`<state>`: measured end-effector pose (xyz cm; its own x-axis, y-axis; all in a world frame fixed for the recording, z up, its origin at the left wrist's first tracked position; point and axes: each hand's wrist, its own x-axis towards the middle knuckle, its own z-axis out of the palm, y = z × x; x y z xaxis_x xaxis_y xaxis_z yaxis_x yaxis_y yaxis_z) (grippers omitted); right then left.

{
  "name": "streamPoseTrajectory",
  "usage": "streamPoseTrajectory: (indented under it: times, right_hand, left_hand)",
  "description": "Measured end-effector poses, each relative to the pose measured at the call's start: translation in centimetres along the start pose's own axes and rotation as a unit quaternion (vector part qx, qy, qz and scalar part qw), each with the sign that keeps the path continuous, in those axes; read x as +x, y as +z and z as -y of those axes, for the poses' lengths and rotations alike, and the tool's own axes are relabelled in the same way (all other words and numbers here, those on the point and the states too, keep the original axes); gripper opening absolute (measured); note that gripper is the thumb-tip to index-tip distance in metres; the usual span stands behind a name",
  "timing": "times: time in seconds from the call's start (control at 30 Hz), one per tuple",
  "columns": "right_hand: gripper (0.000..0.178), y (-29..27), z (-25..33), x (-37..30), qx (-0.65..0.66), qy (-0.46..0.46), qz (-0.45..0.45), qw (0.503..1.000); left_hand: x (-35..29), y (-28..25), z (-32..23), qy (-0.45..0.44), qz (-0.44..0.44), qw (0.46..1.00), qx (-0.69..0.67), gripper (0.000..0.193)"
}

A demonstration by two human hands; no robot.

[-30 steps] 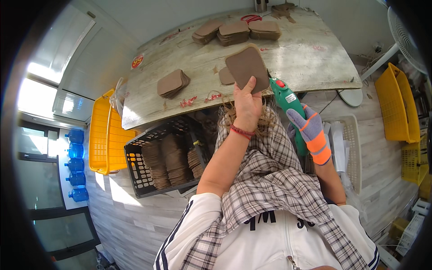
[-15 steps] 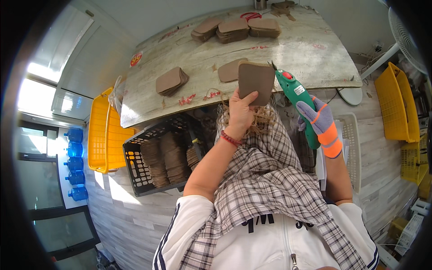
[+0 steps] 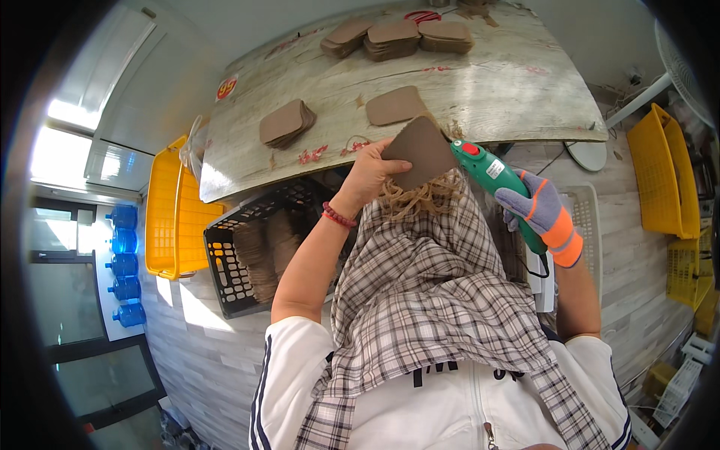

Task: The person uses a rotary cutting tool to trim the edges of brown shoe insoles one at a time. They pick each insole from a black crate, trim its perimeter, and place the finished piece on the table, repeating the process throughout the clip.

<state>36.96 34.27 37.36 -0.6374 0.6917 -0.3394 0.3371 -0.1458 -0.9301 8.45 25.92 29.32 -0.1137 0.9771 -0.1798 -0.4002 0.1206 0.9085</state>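
Note:
My left hand (image 3: 369,174) grips a brown, rounded leather-like piece (image 3: 420,152) held up over my lap, just below the table edge. My right hand (image 3: 534,210), in a grey and orange glove, is closed around a green power tool (image 3: 496,182) with a red button. The tool's tip meets the right edge of the brown piece. A pile of curly tan trimmings (image 3: 420,199) lies on the plaid cloth (image 3: 435,300) over my lap.
A worn wooden table (image 3: 495,90) carries one single brown piece (image 3: 395,105) and stacks of them (image 3: 286,124), (image 3: 396,37). A black crate (image 3: 259,251) with brown pieces stands under it, beside a yellow crate (image 3: 171,210). More yellow crates (image 3: 664,172) are at right, blue water bottles (image 3: 124,266) at left.
My left hand has lowered the brown piece from over the table toward my lap. The gloved right hand followed with the tool, whose tip now touches the piece's edge.

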Motion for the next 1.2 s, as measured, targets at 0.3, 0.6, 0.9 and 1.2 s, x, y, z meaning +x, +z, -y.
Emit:
streamPoseTrajectory:
  times: [0.3,0.6,0.9,1.2]
  right_hand:
    - [0.038,0.1,-0.4,1.3,-0.028,-0.013,0.031,0.999]
    - [0.035,0.7,-0.1,0.8,-0.006,0.01,0.045,0.999]
    - [0.043,1.1,-0.5,1.0,-0.025,0.022,0.087,0.996]
    - [0.041,1.4,-0.5,1.1,-0.057,0.004,0.091,0.994]
  left_hand:
    - [-0.7,-0.3,0.0,-0.028,0.008,0.997,0.07,0.035]
    - [-1.6,-2.4,-2.0,0.103,-0.113,0.985,0.078,0.016]
    - [-1.8,-2.4,-2.4,0.11,-0.104,0.988,0.02,0.014]
    - [-1.5,-1.1,-2.1,0.069,-0.05,0.995,0.059,0.014]
